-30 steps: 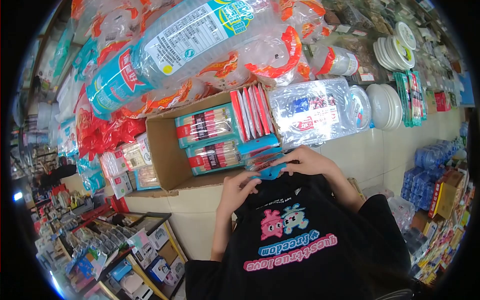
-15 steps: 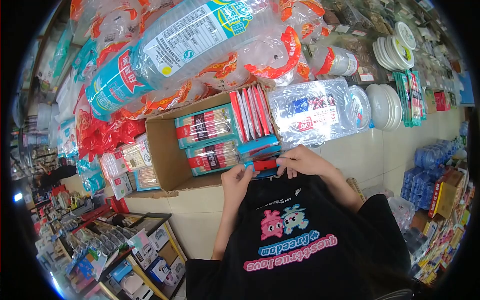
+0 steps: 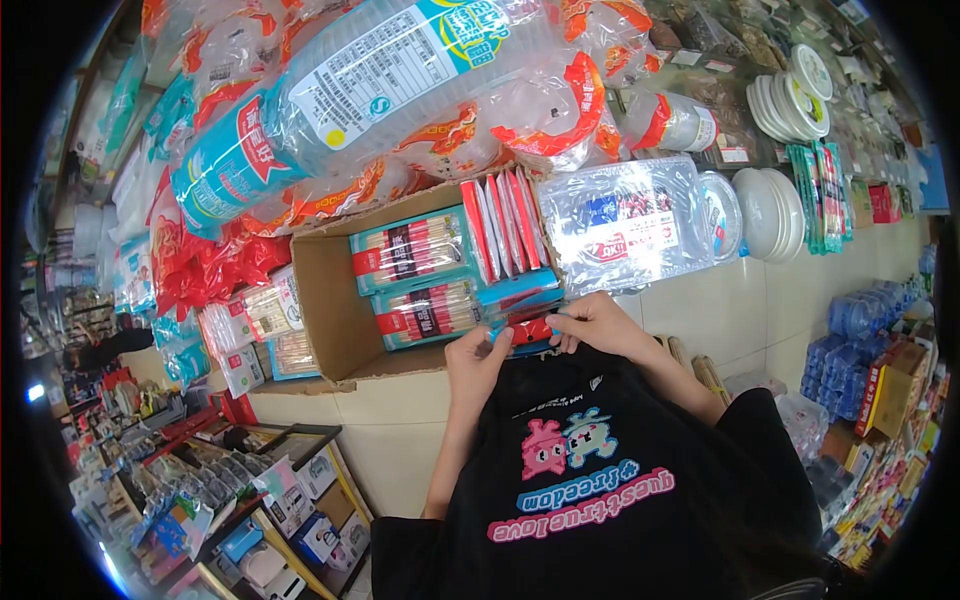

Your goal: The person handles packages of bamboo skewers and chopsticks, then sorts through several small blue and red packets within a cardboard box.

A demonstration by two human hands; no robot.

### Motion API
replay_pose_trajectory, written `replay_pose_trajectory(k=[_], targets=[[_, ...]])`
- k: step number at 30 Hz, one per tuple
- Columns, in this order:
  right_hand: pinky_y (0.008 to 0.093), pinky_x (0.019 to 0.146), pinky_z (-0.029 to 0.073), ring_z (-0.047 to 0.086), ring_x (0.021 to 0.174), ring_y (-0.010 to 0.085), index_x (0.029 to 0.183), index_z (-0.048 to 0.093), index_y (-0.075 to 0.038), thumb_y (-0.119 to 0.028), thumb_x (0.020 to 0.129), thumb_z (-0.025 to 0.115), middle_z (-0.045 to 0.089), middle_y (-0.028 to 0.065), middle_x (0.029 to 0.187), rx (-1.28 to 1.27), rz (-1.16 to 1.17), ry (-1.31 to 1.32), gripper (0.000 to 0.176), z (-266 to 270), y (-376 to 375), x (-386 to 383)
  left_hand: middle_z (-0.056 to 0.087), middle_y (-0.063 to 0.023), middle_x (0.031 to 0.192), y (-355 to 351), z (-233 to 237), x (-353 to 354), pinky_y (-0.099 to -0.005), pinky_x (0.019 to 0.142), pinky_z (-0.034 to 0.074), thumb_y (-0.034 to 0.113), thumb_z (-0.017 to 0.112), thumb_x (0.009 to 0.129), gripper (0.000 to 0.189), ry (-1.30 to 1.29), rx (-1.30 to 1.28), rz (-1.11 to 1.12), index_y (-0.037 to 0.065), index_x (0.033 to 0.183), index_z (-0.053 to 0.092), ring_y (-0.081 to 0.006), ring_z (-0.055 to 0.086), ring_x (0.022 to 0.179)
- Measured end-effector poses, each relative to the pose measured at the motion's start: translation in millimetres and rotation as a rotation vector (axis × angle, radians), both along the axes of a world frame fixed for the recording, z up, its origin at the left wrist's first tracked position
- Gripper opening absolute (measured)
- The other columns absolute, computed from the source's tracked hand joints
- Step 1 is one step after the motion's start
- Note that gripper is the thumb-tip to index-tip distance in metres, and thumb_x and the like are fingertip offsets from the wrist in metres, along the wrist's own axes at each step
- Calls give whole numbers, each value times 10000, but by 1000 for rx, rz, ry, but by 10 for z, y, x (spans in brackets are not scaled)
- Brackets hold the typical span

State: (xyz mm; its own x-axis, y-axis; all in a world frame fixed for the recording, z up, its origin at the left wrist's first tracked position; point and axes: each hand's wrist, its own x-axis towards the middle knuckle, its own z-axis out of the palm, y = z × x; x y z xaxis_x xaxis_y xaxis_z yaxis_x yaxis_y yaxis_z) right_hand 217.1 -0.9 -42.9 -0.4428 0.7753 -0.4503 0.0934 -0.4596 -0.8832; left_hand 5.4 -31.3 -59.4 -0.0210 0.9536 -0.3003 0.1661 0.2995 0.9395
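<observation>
A huge clear bag of plastic cups (image 3: pixel 370 80) fills the upper middle of the frame. Below it, centre left, an open cardboard box (image 3: pixel 330 310) holds blue-and-red packs (image 3: pixel 415 250). At the box's lower right corner, above a black printed T-shirt (image 3: pixel 640 520), the left hand (image 3: pixel 478 365) and right hand (image 3: pixel 598 325) each pinch one end of a small red-and-blue packet (image 3: pixel 528 332) with curled fingers.

Teal-and-red packs (image 3: pixel 412 250) fill the brown cardboard box (image 3: pixel 330 310); the black shirt (image 3: pixel 600 480) carries pink and blue print.
</observation>
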Motion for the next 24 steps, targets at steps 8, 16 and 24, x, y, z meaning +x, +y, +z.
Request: replay_pose_trajectory(k=[8, 16, 24], targets=[[225, 452, 481, 624, 524, 111, 836, 630, 21, -163, 885, 595, 641, 84, 626, 42, 59, -188, 194, 162, 4, 12, 545, -27, 568, 28, 217, 91, -228, 448, 344, 109, 687, 806, 121, 203, 61, -45, 10, 815, 619, -37, 423, 494], [373, 534, 489, 617, 549, 282, 920, 646, -84, -171, 807, 652, 615, 118, 613, 508, 98, -483, 143, 273, -40, 29, 616, -100, 675, 14, 220, 70, -292, 479, 428, 96, 690, 795, 130, 347, 257, -189, 30, 886, 625, -175, 544, 493], [397, 624, 500, 628, 689, 309, 921, 674, -84, -238, 746, 694, 631, 109, 757, 805, 289, -683, 233, 356, -29, 85, 593, -67, 685, 29, 261, -38, -343, 518, 466, 214, 739, 734, 232, 557, 493, -390, 82, 912, 672, -241, 589, 566]])
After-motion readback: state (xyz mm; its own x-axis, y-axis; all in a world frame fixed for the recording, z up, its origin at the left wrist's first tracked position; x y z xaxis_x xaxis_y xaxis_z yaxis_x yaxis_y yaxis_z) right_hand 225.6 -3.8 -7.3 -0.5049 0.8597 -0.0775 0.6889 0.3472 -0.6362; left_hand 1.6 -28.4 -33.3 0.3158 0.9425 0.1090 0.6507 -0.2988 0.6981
